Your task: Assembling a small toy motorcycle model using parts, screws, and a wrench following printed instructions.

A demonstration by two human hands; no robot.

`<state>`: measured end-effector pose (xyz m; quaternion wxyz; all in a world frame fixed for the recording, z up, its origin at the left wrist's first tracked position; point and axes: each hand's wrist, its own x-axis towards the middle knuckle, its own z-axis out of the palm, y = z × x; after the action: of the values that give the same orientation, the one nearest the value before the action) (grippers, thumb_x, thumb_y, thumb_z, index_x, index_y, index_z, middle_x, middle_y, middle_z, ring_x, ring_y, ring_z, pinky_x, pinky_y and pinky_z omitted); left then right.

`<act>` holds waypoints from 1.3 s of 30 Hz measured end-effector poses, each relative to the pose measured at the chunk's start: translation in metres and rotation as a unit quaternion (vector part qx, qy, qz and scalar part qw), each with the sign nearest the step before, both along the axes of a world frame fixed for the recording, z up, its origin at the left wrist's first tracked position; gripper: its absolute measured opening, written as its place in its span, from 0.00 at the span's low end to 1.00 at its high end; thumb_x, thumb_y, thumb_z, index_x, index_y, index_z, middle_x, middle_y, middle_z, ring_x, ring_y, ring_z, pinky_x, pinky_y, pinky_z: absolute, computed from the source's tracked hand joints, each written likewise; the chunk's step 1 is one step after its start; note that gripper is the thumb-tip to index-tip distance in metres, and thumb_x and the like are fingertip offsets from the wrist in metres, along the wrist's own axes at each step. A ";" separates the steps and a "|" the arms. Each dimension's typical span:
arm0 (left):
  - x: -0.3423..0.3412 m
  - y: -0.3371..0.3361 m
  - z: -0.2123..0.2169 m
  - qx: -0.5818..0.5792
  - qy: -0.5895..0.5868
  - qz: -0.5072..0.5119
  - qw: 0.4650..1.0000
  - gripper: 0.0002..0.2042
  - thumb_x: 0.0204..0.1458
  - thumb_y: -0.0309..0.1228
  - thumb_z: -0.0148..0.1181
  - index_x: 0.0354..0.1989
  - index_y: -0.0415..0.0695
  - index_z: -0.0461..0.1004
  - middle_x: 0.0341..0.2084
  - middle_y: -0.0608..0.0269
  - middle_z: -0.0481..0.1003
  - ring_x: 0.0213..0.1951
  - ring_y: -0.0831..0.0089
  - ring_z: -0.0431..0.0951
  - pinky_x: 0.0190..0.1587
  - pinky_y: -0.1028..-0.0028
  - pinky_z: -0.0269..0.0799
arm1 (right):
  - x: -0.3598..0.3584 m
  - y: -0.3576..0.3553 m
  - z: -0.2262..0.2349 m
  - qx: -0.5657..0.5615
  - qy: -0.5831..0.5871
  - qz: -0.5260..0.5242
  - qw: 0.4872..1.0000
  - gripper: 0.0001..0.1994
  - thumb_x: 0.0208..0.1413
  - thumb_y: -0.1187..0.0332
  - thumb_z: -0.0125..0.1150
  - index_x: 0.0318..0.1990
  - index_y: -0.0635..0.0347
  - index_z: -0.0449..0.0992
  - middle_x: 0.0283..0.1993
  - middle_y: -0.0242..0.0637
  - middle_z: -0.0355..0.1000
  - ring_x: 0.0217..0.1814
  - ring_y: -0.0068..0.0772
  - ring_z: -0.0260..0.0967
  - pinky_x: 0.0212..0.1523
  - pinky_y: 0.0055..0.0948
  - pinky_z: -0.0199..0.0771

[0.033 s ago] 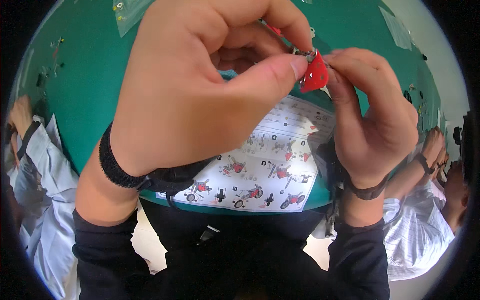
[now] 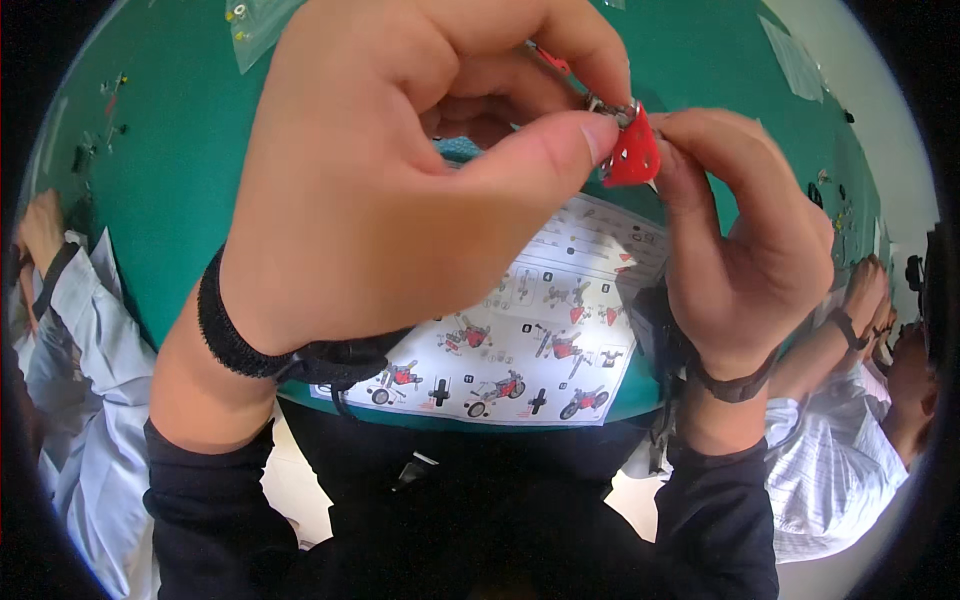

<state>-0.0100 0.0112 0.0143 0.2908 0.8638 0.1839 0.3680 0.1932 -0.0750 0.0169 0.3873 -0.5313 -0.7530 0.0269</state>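
My left hand [image 2: 400, 190] pinches a small metal model part between thumb and forefinger. A bent red plate with holes [image 2: 632, 152] is attached to it and juts out past the fingertips. On the plate's right side, my right hand [image 2: 745, 210] is closed in a pinch against it. Whatever sits between those right fingertips is too small and hidden to make out. Beneath both hands lies a white instruction sheet [image 2: 500, 345] with drawings of a red and black motorcycle. Another red piece [image 2: 552, 60] shows partly behind my left forefinger.
The table has a green top [image 2: 180, 190]. A clear bag of small parts [image 2: 255, 30] lies at the far left, and another clear bag [image 2: 793, 58] at the far right. Loose small parts [image 2: 112, 105] are scattered on both sides. Other people's arms [image 2: 850, 310] rest at both table edges.
The red plate has shifted very slightly to the right in my left fingers. My right fingertips have moved a little lower against it.
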 end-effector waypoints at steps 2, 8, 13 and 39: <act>0.000 -0.001 0.001 0.029 0.007 0.001 1.000 0.08 0.51 0.18 0.66 0.39 0.35 0.79 0.36 0.56 0.82 0.37 0.70 0.83 0.41 0.74 0.78 | -0.001 -0.001 0.002 -0.012 -0.019 0.006 1.000 0.07 0.51 0.85 0.64 0.38 0.71 0.80 0.35 0.44 0.79 0.36 0.31 0.78 0.41 0.24 0.75; 0.004 0.002 0.006 0.129 0.051 -0.034 0.990 0.07 0.46 0.17 0.67 0.35 0.34 0.80 0.32 0.54 0.81 0.35 0.65 0.83 0.39 0.74 0.78 | 0.012 -0.002 0.013 -0.132 0.000 0.054 0.990 0.06 0.47 0.83 0.67 0.35 0.69 0.79 0.29 0.42 0.78 0.29 0.31 0.77 0.33 0.23 0.72; 0.009 -0.012 -0.005 -0.061 0.002 0.008 0.998 0.08 0.50 0.17 0.65 0.39 0.35 0.79 0.32 0.58 0.81 0.34 0.72 0.82 0.40 0.76 0.77 | 0.012 0.003 0.003 -0.049 -0.033 0.069 0.996 0.08 0.44 0.83 0.67 0.35 0.68 0.80 0.27 0.42 0.77 0.26 0.36 0.75 0.30 0.25 0.71; 0.006 -0.008 0.012 -0.494 0.023 -0.005 0.869 0.11 0.55 0.28 0.64 0.43 0.36 0.73 0.29 0.56 0.81 0.31 0.75 0.83 0.32 0.78 0.79 | 0.010 -0.005 0.007 0.041 -0.171 0.068 0.982 0.15 0.36 0.79 0.74 0.36 0.59 0.83 0.18 0.32 0.62 0.18 0.32 0.58 0.20 0.28 0.58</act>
<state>-0.0044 0.0033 0.0260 0.6772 0.6161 0.3443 0.2080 0.2035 -0.0799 0.0237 0.2710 -0.4593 -0.8431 -0.0690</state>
